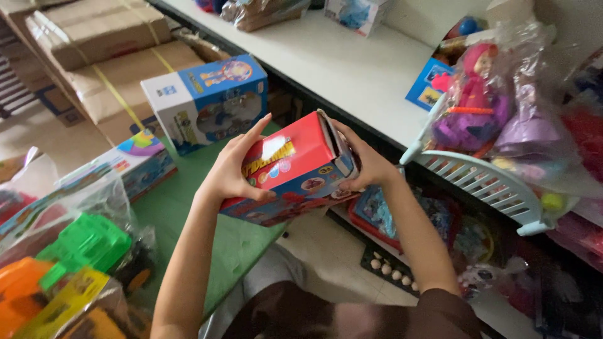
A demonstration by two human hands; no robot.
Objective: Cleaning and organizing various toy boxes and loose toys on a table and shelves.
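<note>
Cluttered toy stockroom, green surface [182,207] lower left. Red box [292,169] mid-frame, held between both hands: left hand [233,171] clasping its near end, right hand [367,164] pinching the flapped end. Likely light, stiff cardboard; hold by the ends.

Both hands, left hand [229,172] and right hand [367,166], grip a red toy box [292,169] (flap open).

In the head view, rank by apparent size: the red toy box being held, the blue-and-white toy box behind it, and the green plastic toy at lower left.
1. Red toy box, though it is nearest the camera.
2. Blue-and-white toy box, close to it in apparent size, so that order is unsure.
3. Green plastic toy, smallest, partly hidden.
</note>
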